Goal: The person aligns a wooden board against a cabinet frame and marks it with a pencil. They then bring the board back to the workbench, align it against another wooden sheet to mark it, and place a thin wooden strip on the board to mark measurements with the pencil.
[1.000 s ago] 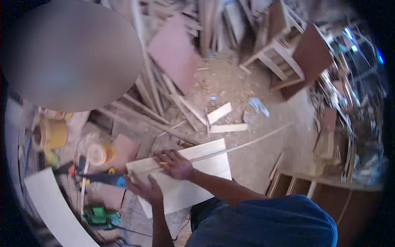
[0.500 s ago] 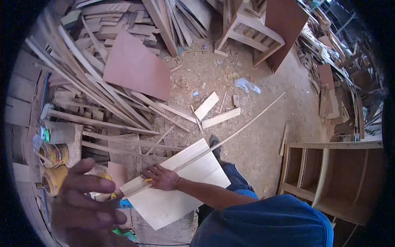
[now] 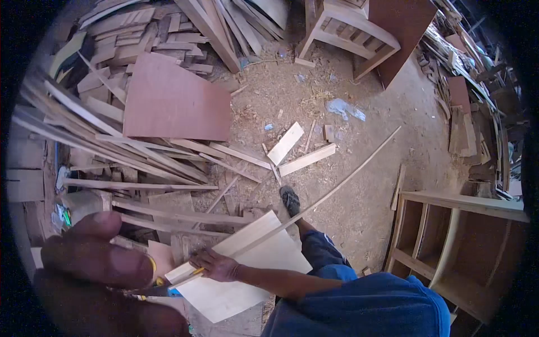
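My right hand [image 3: 216, 265] lies on a pale board [image 3: 230, 297], fingers closed around a yellow pencil [image 3: 197, 271]. Under and beside that hand runs a long thin wooden strip [image 3: 337, 188], crossing the board and reaching out over the floor. Along the board's far edge a flat wooden piece [image 3: 247, 233] lies beside the strip. Large and dark at lower left, my left hand [image 3: 101, 269] is close to the camera, fingers apart with no held thing visible. It hides part of the bench area, where small yellow items [image 3: 160, 279] partly show.
Scrap wood lies piled at left under a reddish panel [image 3: 177, 104]. Offcuts [image 3: 286, 143] and a plastic bag [image 3: 345, 109] are on the floor. A wooden cabinet frame [image 3: 463, 241] stands at right, a slatted chair [image 3: 353, 39] at the back. My shoe [image 3: 290, 200] is beside the strip.
My left hand has come nearer the camera and covers more of the lower left. The view has shifted, showing more of my leg and shoe. My right hand stays on the board with the pencil.
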